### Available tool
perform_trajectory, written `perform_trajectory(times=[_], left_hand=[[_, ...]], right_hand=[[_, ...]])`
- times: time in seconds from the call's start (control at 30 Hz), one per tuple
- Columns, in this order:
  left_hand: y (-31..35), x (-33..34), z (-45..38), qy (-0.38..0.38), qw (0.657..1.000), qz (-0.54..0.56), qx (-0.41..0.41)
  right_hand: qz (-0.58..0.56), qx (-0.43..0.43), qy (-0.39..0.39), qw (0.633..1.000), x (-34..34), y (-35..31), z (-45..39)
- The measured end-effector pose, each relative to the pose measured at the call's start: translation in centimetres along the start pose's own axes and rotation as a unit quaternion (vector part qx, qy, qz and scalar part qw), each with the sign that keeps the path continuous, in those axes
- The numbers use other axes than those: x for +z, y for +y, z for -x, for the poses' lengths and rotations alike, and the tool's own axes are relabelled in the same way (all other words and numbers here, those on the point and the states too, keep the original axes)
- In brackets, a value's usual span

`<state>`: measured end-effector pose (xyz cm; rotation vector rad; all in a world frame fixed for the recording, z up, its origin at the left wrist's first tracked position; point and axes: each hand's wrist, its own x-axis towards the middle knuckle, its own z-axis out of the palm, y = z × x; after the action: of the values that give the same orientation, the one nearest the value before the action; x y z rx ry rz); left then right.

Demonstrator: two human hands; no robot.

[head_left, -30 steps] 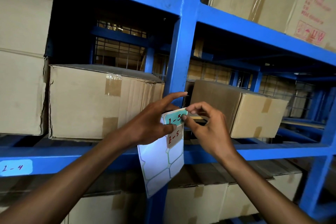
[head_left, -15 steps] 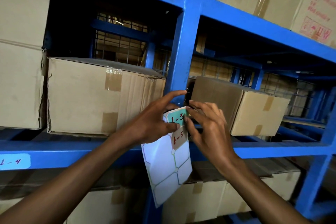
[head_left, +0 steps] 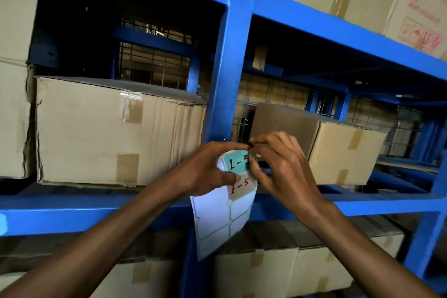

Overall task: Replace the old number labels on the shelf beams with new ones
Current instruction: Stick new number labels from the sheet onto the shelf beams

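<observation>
My left hand grips a white label sheet that hangs down in front of the blue shelf beam. At the sheet's top sits a teal label with red writing, and below it a grey-brown label reading 1-5. My right hand pinches the right edge of the teal label with thumb and fingers. A small dark thing is held between the right fingertips near the upright; I cannot tell what it is. A teal label on the beam shows at the far left edge.
A blue upright post stands just behind my hands. Cardboard boxes fill the shelves: a large one at left, a smaller one at right, more above and below. Wire mesh backs the shelf.
The view has shifted slightly right. My right hand has closed in over the teal label's right edge, now covering part of its writing. My left hand keeps holding the sheet.
</observation>
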<state>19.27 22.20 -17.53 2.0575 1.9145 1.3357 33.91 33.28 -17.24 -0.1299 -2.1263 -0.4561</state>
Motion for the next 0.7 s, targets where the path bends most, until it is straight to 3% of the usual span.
perform_trajectory(times=[0.17, 0.23, 0.33, 0.47, 0.53, 0.6, 0.7], left_hand=[[-0.2, 1.7, -2.6, -0.006, 1.0, -0.024, -0.019], [-0.2, 2.8, -3.8, 0.007, 0.999, -0.044, -0.012], [0.4, 4.7, -6.2, 0.043, 0.996, -0.078, -0.001], [1.6, 6.0, -9.7, 0.067, 0.991, -0.117, 0.017], [2.2, 5.7, -11.3, 0.065, 0.988, -0.138, 0.023], [3.3, 5.3, -13.2, 0.067, 0.984, -0.164, 0.026], [5.1, 4.7, -16.0, 0.087, 0.974, -0.207, 0.038]], right_hand=[[0.011, -0.082, 0.045, 0.996, 0.5, 4.0, 1.4], [-0.088, -0.044, 0.05, 0.994, 0.2, 5.7, 1.6], [-0.259, 0.038, 0.082, 0.962, -1.3, 8.2, 1.1], [-0.328, 0.082, 0.093, 0.937, -2.8, 12.0, -0.1], [-0.407, 0.144, 0.077, 0.899, -3.6, 13.7, -0.7], [-0.456, 0.191, 0.103, 0.863, -4.5, 16.2, -1.7], [-0.456, 0.188, 0.157, 0.855, -5.7, 20.2, -4.1]])
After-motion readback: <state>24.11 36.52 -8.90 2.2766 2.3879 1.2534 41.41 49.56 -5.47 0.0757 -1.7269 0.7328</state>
